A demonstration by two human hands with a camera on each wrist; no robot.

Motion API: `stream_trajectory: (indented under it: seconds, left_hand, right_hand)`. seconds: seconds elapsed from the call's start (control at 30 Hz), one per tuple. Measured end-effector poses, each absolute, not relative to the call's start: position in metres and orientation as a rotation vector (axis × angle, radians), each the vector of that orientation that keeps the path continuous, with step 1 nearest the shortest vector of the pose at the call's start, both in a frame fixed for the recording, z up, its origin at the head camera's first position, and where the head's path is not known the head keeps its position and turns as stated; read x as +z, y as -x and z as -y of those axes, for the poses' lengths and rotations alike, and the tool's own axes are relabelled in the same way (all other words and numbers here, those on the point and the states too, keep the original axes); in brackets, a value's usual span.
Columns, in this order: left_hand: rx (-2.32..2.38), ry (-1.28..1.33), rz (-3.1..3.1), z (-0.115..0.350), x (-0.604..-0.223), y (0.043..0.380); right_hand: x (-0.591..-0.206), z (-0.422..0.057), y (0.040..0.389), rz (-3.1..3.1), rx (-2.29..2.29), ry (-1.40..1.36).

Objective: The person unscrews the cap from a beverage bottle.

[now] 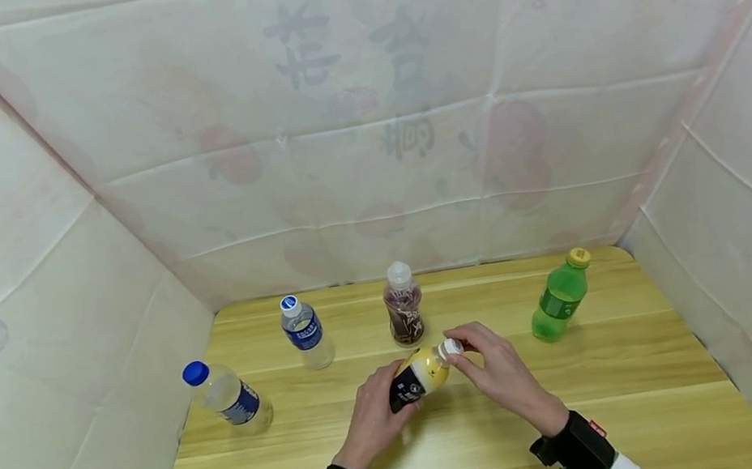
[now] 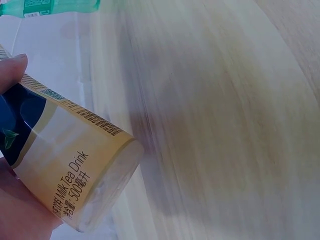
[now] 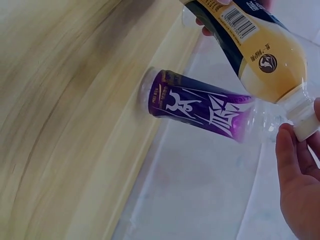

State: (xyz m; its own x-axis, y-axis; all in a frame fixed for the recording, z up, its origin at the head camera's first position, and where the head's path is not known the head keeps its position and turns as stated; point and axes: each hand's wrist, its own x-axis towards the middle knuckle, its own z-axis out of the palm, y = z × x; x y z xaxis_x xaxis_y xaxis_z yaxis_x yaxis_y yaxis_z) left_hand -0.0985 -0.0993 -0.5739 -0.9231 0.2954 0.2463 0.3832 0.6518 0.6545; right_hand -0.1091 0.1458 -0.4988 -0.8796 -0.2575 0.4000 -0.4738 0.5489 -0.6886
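A milk tea bottle [image 1: 417, 378] with a yellow and dark label is held tilted above the table, its neck toward the right. My left hand [image 1: 373, 415] grips it round the body; in the left wrist view the bottle's base [image 2: 112, 185] shows below the fingers. With thumb and fingers my right hand [image 1: 505, 375] pinches the white cap [image 1: 450, 347], which sits at the bottle's mouth. Just behind stands a bottle with a dark purple label [image 1: 405, 316] and a clear top, apart from both hands.
On the wooden table [image 1: 457, 468] stand a blue-capped bottle [image 1: 232, 397] at left, another with a blue-and-white cap [image 1: 304, 332] behind it, and a green bottle [image 1: 559, 300] with a yellow cap at right. Pale cloth walls [image 1: 353, 181] rise at the back and sides.
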Motion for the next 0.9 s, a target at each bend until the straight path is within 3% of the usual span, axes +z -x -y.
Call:
stream_trajectory:
  seconds: [0.43, 0.9]
  left_hand:
    - [-1.175, 0.519, 2.719, 0.102, -0.578, 0.099]
    - [-1.191, 0.512, 2.709, 0.106, -0.580, 0.098]
  right_hand:
    - [-0.505, -0.154, 0.108, 2.529, 1.177, -0.572]
    - [-0.551, -0.164, 0.112, 2.604, 0.758, -0.728]
